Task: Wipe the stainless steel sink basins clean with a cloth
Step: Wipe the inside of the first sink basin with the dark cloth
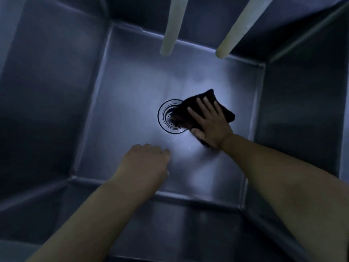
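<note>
I look straight down into a deep stainless steel sink basin (122, 114). A round drain strainer (169, 116) sits in the middle of its floor. A dark cloth (224, 110) lies on the floor just right of the drain and covers the drain's right edge. My right hand (209, 123) presses flat on the cloth with its fingers spread and straight. My left hand (145, 163) hovers low over the near part of the floor with its fingers curled under, holding nothing.
Two pale hose ends (170, 42) (226, 48) hang down from the top into the far side of the basin. Steep steel walls (47, 110) enclose the floor on all sides. Light is dim, brightest around the drain.
</note>
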The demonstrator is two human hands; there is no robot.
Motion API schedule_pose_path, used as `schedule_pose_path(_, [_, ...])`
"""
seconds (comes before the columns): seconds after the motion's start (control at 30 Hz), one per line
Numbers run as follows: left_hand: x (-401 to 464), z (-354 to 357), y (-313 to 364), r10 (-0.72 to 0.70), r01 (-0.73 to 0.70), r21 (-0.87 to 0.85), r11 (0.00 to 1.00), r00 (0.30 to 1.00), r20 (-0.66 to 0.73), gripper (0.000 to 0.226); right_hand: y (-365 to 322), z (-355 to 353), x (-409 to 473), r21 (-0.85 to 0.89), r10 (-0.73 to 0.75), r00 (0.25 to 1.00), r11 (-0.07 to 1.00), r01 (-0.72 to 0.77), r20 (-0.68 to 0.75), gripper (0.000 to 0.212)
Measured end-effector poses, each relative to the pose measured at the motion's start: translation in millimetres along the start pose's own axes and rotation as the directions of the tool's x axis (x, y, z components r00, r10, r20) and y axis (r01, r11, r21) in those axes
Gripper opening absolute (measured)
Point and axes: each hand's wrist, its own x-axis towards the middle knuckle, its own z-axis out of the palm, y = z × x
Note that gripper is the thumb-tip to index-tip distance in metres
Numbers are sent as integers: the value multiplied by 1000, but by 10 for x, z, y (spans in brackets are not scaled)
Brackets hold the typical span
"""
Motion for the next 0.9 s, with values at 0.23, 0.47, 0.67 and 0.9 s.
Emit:
schedule_pose_path(0.23, [65, 168, -107, -24, 27, -40, 999, 998, 59, 40, 122, 51, 51, 9, 314, 949, 949, -314, 37, 66])
schedule_pose_path(0.47, [62, 191, -142, -31, 48, -160, 986, 994, 107, 37, -551, 150, -894, 16, 258, 959, 965, -261, 120, 68])
schedule_pose_path(0.67, [40, 189, -95, -13, 33, -156, 987, 992, 126, 30, -700, 177, -1324, 25, 182, 954, 981, -193, 239, 76])
schedule_pose_path(0.9, [65, 215, -82, 1, 23, -156, 988, 989, 150, 37, -83, 62, -640, -7, 354, 914, 933, -359, 200, 77])
